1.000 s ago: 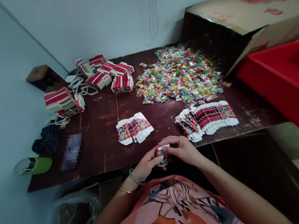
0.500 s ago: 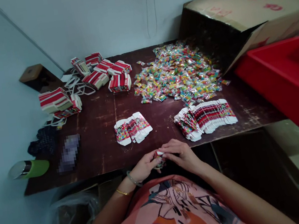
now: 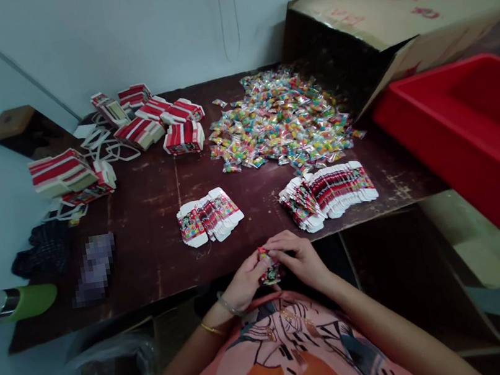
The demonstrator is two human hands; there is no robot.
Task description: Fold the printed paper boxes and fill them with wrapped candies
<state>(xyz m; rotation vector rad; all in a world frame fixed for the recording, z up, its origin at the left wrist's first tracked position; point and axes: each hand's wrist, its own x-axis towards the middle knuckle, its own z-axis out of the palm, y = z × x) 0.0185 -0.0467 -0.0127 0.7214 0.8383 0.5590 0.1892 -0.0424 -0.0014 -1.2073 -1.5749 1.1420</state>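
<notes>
Between my hands, just off the table's front edge, is a small printed red carton (image 3: 271, 272). My left hand (image 3: 246, 281) grips its left side, thumb across the front. My right hand (image 3: 299, 260) pinches the carton's top end with the fingertips. Beyond them on the table lie two fanned rows of flat printed cartons: a shorter row (image 3: 210, 217) to the left and a longer row (image 3: 342, 191) to the right. Farther back spreads a heap of clear-wrapped colourful candies (image 3: 282, 123).
Bundled red-and-white cartons (image 3: 141, 132) and white straps (image 3: 105, 145) sit at the back left. A green-bodied bottle (image 3: 36, 299) and dark cloth (image 3: 40, 249) are at the left edge. At the right stand a big cardboard box (image 3: 392, 9) and a red bin (image 3: 452, 126).
The view has shifted, so the table's things sit farther left. The carton in my hands has turned to show more of its printed front, and both hands remain on it.
</notes>
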